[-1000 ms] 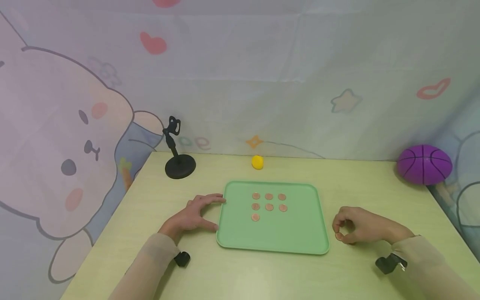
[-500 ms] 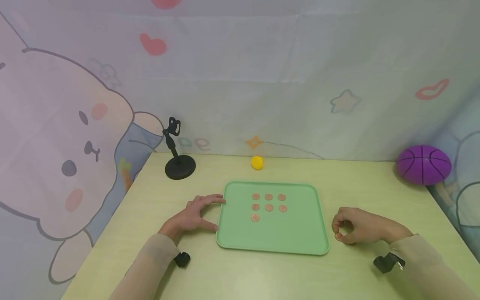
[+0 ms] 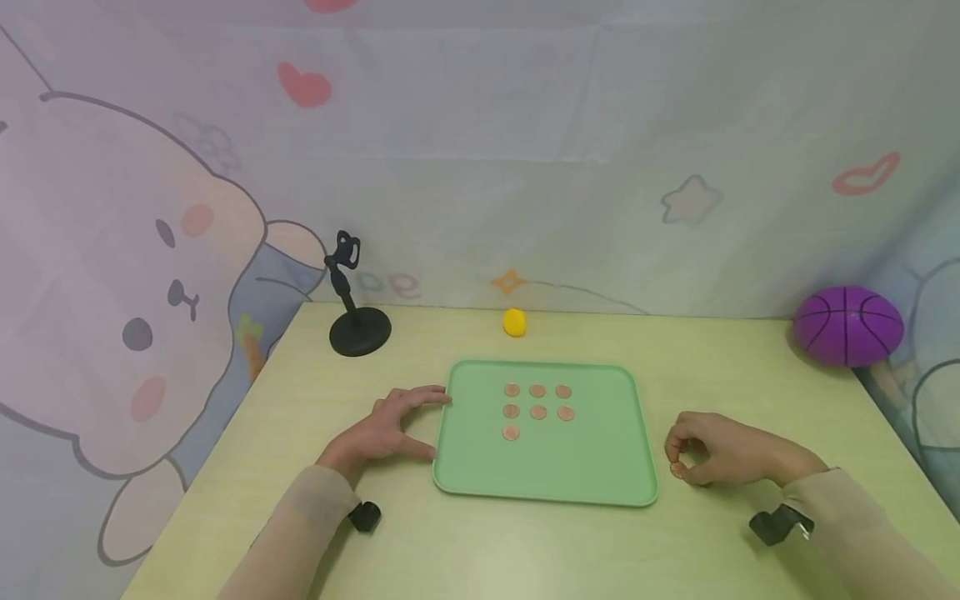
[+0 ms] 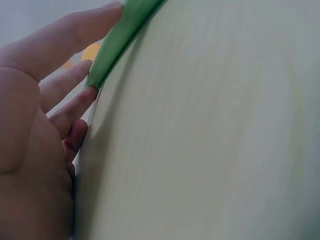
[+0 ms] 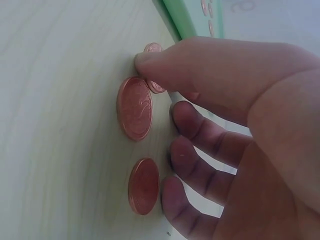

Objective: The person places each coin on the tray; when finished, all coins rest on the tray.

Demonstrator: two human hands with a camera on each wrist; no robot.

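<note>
A light green tray (image 3: 585,467) lies on the table, with several copper coins (image 3: 537,412) set in rows of three and a single coin (image 3: 511,432) at the front left. My left hand (image 3: 386,429) touches the tray's left rim with thumb and fingers spread; fingertips meet the green rim (image 4: 112,50) in the left wrist view. Right of the tray, my right hand (image 3: 723,450) pinches a coin (image 3: 677,470) at the tabletop between thumb and forefinger. The right wrist view shows two more coins, one nearer (image 5: 135,108) and one lower (image 5: 144,186), beside the curled fingers.
A black stand (image 3: 360,331) with a round base is at the table's back left. A small yellow object (image 3: 514,322) sits behind the tray. At the back right corner rests a purple ball (image 3: 848,327). A printed cloth (image 3: 480,167) hangs behind the table.
</note>
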